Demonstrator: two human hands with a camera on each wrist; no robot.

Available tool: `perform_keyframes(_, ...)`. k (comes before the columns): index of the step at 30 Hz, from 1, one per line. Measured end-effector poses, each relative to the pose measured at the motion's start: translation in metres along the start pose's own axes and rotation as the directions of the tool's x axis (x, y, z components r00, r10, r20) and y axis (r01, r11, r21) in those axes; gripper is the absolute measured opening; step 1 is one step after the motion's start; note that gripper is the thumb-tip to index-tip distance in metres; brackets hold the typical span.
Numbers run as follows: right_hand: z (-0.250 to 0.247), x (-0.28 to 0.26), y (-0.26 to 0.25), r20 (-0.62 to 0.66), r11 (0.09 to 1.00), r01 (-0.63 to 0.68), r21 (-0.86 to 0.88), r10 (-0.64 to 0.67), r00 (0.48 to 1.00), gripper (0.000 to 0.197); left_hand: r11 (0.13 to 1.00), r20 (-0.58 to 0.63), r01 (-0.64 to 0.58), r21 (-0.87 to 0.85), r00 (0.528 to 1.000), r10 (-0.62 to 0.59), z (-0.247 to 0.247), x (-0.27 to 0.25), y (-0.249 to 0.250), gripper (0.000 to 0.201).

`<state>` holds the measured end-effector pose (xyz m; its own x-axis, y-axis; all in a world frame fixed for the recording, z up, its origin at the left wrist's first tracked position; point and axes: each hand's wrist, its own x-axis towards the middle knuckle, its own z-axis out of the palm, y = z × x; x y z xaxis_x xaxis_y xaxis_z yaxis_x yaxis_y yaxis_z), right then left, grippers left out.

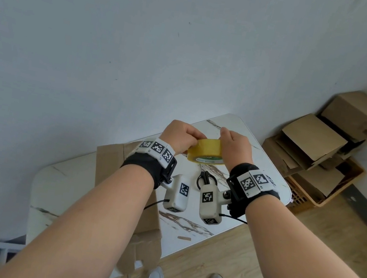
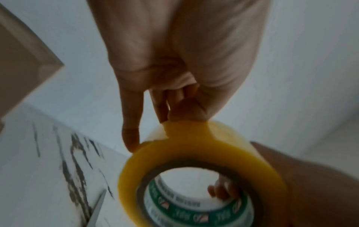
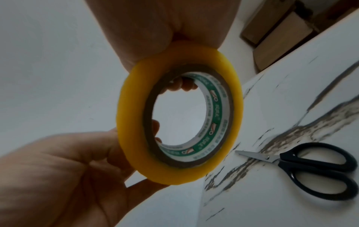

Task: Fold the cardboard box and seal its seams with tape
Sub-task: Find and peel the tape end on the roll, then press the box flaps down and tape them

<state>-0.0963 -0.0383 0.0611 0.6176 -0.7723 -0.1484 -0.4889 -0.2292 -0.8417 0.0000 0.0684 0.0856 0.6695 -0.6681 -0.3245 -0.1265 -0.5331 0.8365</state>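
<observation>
Both hands hold a yellow tape roll (image 1: pixel 207 152) in the air above the white marble table (image 1: pixel 266 174). My right hand (image 1: pixel 225 137) grips the roll (image 3: pixel 178 172) from the top, fingers hooked through its green-printed core. My left hand (image 1: pixel 190 143) pinches the tape on the roll's outer face (image 2: pixel 204 147), where the end looks slightly lifted; in the left wrist view the left hand (image 2: pixel 170 118) meets the roll at its top. A flat brown cardboard box (image 1: pixel 109 167) lies on the table under my left forearm, partly hidden and hanging over the near edge.
Black-handled scissors (image 1: pixel 206 179) lie shut on the table below the roll, also in the right wrist view as scissors (image 3: pixel 310 169). Several cardboard boxes (image 1: pixel 318 142) are piled on a brown crate (image 1: pixel 327 199) by the right wall. The wall is close behind the table.
</observation>
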Motion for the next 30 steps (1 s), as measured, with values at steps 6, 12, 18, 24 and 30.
perform_keyframes(6,-0.007,0.009,0.006,0.008,0.998,-0.032,0.051,0.031,0.999,0.041,0.982,0.012,0.054,-0.179,0.999,-0.052,-0.006,0.001,-0.006,0.052)
perform_keyframes(12,-0.005,0.011,0.003,0.045,0.994,-0.096,0.052,0.093,0.995,0.043,0.998,-0.341,0.025,-0.051,0.939,-0.041,-0.037,-0.001,-0.029,0.041)
perform_keyframes(18,0.022,0.006,-0.003,0.257,0.984,-0.144,-0.105,0.167,0.952,0.029,0.978,-0.451,0.164,0.131,0.888,-0.088,-0.071,-0.012,-0.058,0.045)
perform_keyframes(24,0.055,0.002,0.017,0.334,0.944,-0.024,-0.329,0.140,0.932,0.015,0.924,-0.340,0.302,0.236,0.916,-0.213,-0.083,-0.012,-0.091,0.031)
perform_keyframes(30,0.071,-0.005,0.043,0.373,0.831,0.103,-0.546,0.132,0.918,0.008,0.925,-0.287,0.268,0.270,0.939,-0.188,-0.080,-0.009,-0.110,0.038)
